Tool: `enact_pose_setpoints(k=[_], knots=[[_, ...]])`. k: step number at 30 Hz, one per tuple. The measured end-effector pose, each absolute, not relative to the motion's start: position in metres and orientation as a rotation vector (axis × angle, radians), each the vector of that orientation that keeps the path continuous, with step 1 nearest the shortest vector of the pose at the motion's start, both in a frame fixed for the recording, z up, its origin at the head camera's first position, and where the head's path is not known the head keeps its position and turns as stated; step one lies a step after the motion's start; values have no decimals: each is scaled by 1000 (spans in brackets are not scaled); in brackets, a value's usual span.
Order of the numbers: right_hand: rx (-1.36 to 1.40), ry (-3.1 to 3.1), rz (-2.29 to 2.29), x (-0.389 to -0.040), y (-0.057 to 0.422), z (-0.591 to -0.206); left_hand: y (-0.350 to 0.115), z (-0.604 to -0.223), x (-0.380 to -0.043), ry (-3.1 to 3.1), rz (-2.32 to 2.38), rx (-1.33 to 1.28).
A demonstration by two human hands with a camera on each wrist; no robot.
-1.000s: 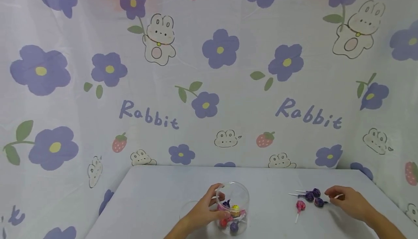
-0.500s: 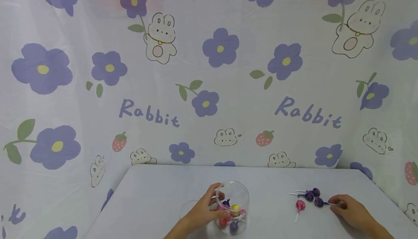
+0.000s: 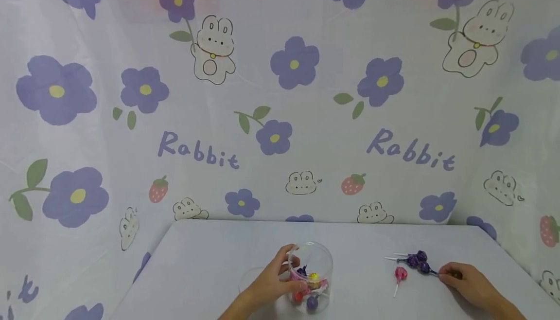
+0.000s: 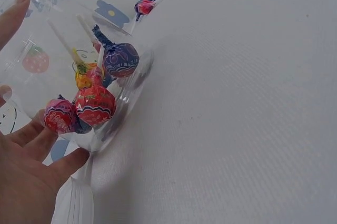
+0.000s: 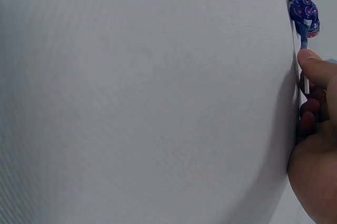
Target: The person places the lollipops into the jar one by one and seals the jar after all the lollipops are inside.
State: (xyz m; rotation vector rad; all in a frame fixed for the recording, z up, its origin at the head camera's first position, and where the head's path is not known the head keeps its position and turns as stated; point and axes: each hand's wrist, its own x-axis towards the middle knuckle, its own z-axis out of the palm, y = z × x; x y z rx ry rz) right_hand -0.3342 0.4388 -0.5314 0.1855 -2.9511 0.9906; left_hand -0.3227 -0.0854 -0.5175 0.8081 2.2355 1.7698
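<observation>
My left hand (image 3: pixel 269 281) grips a clear plastic jar (image 3: pixel 327 266), fingers and thumb spread round its side. Several wrapped lollipops lie inside, among them a red one (image 4: pixel 96 105), a purple one (image 4: pixel 121 60) and a yellow one (image 3: pixel 313 277). At the right, my right hand (image 3: pixel 468 283) pinches the stick of a purple lollipop (image 3: pixel 423 267) between thumb and fingers; its white stick end (image 5: pixel 307 84) shows under the thumb in the right wrist view. Beside its head lie two more purple lollipops (image 3: pixel 412 261), sticks pointing left. A pink lollipop (image 3: pixel 400 273) lies just in front of them.
A thin transparent round piece (image 3: pixel 250 277), like a lid, lies left of the jar, partly behind the left forearm. The white table (image 3: pixel 210 242) ends at the back against a hanging sheet (image 3: pixel 323 130) printed with rabbits, flowers and strawberries.
My right hand has come down on the stick of the nearest purple lollipop and pinches it; that lollipop has shifted slightly left towards the other two. The left hand stays on the jar.
</observation>
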Motion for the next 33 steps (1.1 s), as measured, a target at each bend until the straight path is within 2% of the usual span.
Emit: enact_pose_setpoints(k=[9, 22, 33], knots=[[29, -2956, 1179, -337, 444, -521, -86, -514, -323, 2240, 1770, 814], [212, -2867, 1238, -340, 407, -473, -87, -514, -328, 2232, 1761, 796], [279, -2830, 1334, -345, 367, -458, -89, -514, -332, 2214, 1762, 773]])
